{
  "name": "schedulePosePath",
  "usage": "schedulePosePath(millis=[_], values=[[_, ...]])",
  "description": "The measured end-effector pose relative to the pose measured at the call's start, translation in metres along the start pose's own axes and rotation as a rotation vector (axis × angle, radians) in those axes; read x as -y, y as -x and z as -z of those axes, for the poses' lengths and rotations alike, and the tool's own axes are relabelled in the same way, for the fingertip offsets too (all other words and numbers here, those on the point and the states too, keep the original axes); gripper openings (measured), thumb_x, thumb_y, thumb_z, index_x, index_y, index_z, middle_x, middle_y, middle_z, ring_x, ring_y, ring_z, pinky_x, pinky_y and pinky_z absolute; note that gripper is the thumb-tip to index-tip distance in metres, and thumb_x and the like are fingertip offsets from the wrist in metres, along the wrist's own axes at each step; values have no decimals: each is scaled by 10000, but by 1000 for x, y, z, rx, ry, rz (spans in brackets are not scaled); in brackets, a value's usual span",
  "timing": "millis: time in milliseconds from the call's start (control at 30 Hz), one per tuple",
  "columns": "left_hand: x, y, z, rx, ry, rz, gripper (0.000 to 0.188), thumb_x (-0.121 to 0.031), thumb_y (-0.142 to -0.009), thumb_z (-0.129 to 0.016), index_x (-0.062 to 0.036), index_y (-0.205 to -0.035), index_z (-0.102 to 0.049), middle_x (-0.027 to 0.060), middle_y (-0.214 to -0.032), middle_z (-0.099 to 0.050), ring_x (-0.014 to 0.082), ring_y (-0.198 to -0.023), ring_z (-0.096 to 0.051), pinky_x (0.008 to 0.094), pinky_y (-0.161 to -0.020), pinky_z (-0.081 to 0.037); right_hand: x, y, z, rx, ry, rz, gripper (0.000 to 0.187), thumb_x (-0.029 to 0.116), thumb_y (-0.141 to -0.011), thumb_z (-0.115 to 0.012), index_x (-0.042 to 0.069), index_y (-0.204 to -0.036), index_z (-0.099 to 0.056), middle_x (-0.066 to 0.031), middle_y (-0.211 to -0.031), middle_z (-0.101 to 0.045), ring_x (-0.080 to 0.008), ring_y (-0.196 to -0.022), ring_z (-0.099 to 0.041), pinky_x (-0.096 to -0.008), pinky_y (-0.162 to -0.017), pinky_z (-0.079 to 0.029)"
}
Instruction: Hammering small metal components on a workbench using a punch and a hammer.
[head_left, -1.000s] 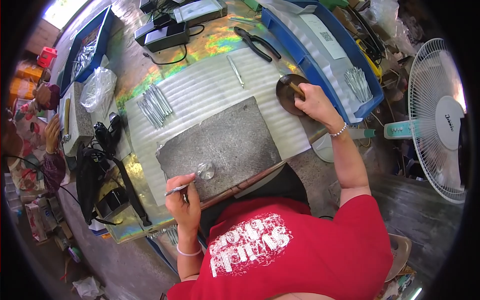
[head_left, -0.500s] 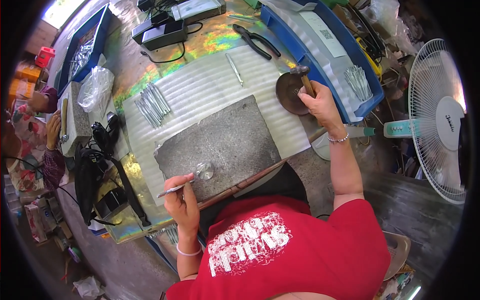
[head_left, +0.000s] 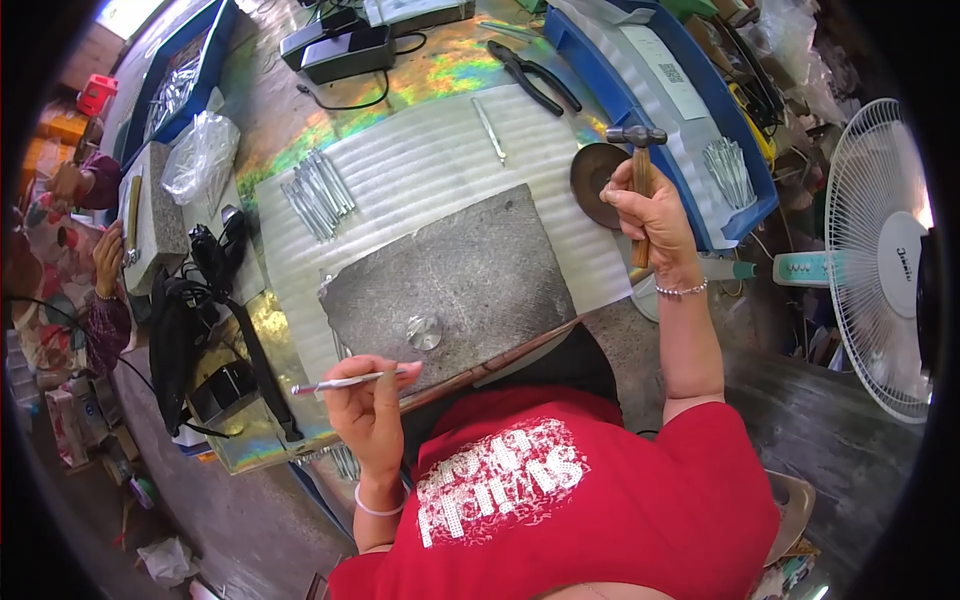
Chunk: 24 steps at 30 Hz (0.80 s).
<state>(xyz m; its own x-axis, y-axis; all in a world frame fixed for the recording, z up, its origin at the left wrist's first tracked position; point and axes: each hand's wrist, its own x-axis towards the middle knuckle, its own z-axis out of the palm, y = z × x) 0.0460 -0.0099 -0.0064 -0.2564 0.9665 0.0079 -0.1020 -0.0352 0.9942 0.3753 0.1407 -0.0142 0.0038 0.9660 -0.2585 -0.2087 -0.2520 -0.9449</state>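
Note:
My left hand (head_left: 366, 415) pinches a slim silver metal rod (head_left: 338, 383) near the front left corner of a grey stone slab (head_left: 480, 265). A small shiny round piece (head_left: 424, 332) lies on the slab, just beyond those fingers. On the right, my right hand (head_left: 660, 222) is closed round the wooden handle of a hammer (head_left: 640, 165). Its metal head points away from me, above the edge of a blue tray. Beside that hand sits a dark brown round dish or disc (head_left: 592, 180), partly hidden by the fingers.
White foam sheet (head_left: 400, 155) underlies the slab, bearing a bundle of rods (head_left: 318, 195) and a single rod (head_left: 489, 130). Black-handled pliers (head_left: 535, 75) lie beyond. A blue tray (head_left: 690, 205) stands right, near a fan (head_left: 890, 260). At left, a co-worker's hand (head_left: 108, 260) rests by another stone block.
The hammer has swung so its whole handle shows, with the head farther from me. The rod in my left hand lies more level. The whole view has shifted slightly.

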Motion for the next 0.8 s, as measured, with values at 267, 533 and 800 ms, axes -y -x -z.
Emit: schedulePosePath(millis=[267, 533, 800], values=[[-8, -2, -3, 127, 573, 343, 116, 34, -872, -490, 70, -975, -530, 144, -917, -591, 272, -821, -663, 336, -719, -577, 13, 47, -70, 129, 34, -82, 152, -1, -771, -599, 13, -895, -514, -78, -773, -567, -18, -392, -339, -163, -329, -251], [7, 1, -2, 170, 935, 451, 176, -90, -908, -537, 50, -1012, -551, 144, -969, -594, 241, -848, -661, 320, -707, -585, 4, 92, -142, 528, -14, -372, 66, 17, -837, -599, -9, -883, -560, -34, -726, -601, -38, -479, -477, -176, -408, -362], [6, 6, -1, 178, 1063, 535, 181, -117, -913, -540, 15, -1034, -560, 157, -939, -632, 200, -783, -661, 305, -683, -574, -18, 106, -162, 573, -17, -173, 91, 41, -868, -587, -19, -911, -533, -49, -772, -589, -50, -605, -497, -193, -526, -385]])
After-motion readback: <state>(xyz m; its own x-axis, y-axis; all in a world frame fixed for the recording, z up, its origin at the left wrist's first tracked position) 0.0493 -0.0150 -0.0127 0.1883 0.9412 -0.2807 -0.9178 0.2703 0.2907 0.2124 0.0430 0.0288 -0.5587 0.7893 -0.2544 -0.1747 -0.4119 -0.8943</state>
